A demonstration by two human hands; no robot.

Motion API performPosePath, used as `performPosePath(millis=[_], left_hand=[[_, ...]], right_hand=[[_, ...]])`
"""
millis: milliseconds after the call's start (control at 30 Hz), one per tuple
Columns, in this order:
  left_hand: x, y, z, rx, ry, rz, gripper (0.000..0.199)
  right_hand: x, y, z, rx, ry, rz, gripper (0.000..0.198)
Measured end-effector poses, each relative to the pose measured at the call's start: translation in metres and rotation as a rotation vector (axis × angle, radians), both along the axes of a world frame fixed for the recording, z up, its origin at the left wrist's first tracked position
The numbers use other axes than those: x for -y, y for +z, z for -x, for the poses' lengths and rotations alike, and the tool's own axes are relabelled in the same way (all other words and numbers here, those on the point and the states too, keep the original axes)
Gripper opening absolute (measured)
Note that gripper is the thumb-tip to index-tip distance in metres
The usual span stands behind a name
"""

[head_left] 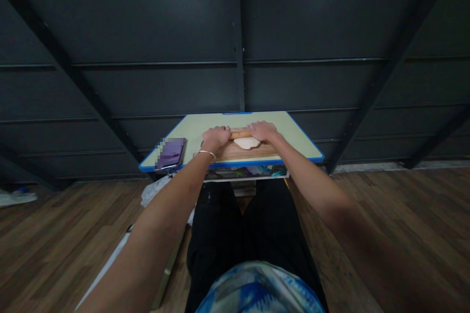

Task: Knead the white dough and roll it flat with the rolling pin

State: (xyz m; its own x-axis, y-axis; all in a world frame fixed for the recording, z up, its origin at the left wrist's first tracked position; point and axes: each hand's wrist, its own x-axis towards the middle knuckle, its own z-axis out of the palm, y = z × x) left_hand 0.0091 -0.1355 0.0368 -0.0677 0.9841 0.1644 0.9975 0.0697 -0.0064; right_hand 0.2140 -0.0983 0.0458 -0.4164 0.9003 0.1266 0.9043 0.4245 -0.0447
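A wooden rolling pin [240,133] lies crosswise over the far part of a flattened piece of pale dough [247,143]. My left hand [216,135] is closed on the pin's left end. On its right end my right hand [263,130] is closed too, and only the pin's middle shows between them. Under the dough is a wooden board [235,152], partly hidden by my hands and forearms. The near edge of the dough spreads out uneven on my side of the pin.
The board rests on a small pale-green table [301,144] with a blue rim. A dark tablet or phone [171,153] lies at its left edge. Beneath the tabletop, an open shelf [246,172] holds assorted items. A dark panelled wall [176,24] stands behind; wooden floor [385,215] surrounds the table.
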Motion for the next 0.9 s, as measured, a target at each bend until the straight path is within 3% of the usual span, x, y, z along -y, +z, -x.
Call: performPosePath(millis=[567, 900], left_hand=[[0.009, -0.004, -0.001, 0.011, 0.029, -0.043, 0.065], [0.017, 0.0, -0.002, -0.034, -0.037, -0.048, 0.059]], right_hand=[[0.004, -0.003, -0.001, 0.016, 0.012, -0.042, 0.06], [0.007, -0.001, -0.001, 0.006, -0.004, -0.047, 0.064]])
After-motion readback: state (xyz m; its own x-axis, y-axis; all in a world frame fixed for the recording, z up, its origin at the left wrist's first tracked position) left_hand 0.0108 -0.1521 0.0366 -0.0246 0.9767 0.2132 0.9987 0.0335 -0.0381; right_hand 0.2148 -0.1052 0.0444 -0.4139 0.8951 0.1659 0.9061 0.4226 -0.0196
